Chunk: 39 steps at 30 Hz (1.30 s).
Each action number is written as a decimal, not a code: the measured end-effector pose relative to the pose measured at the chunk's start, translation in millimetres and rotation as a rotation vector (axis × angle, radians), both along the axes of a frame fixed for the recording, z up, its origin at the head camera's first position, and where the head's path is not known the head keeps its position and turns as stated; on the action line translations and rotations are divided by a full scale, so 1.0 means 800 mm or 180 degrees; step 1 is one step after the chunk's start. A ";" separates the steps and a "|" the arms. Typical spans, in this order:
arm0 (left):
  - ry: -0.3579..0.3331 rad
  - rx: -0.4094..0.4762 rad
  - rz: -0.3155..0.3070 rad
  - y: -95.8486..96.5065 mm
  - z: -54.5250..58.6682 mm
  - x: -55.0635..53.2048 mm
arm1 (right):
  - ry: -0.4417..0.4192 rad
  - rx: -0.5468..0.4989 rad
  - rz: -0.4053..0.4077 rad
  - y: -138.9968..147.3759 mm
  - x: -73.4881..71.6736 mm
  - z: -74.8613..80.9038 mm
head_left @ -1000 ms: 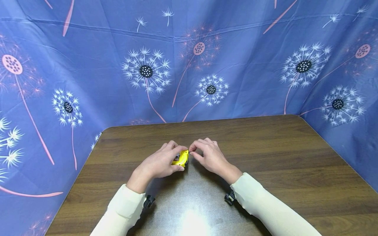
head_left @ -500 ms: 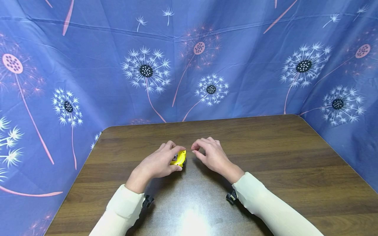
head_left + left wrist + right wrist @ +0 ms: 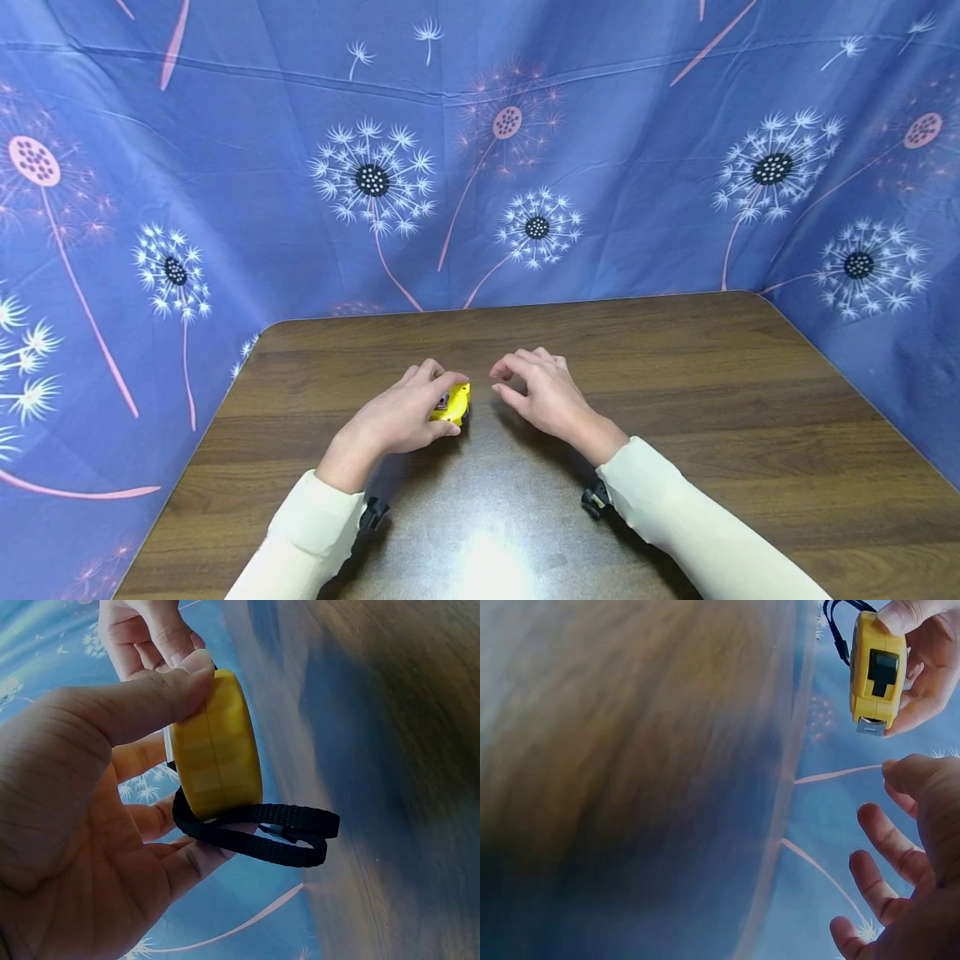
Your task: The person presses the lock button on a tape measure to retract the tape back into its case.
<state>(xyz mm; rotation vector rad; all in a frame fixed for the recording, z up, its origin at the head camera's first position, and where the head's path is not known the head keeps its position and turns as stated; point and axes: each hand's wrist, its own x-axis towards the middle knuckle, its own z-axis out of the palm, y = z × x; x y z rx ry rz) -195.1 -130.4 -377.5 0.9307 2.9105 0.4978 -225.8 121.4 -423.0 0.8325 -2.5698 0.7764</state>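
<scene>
A yellow tape measure (image 3: 454, 405) is gripped by my left hand (image 3: 397, 412), thumb on one side and fingers on the other. In the left wrist view its rounded yellow edge (image 3: 217, 750) shows, with a black wrist strap (image 3: 292, 825) looped below. The right wrist view shows the front of the tape measure (image 3: 877, 671), with a black lock button and the metal end hook (image 3: 871, 727) at the mouth; no blade is drawn out. My right hand (image 3: 546, 396) hovers just to the right, apart from it, fingers loosely bent and holding nothing.
Both hands are above a brown wood-grain table (image 3: 675, 375). A blue cloth with dandelion prints (image 3: 637, 208) hangs behind and at the sides. Bright glare lies on the table near the front. Small black devices (image 3: 596, 500) sit at the wrists.
My right hand has let go at the tape measure's mouth and moved a little to the right. My left hand, with the tape measure, has shifted slightly left.
</scene>
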 end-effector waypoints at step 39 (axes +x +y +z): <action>-0.0169 0.0000 0.0198 -0.036 -0.027 0.003 | -0.0473 0.0574 -0.0524 0.127 0.016 -0.003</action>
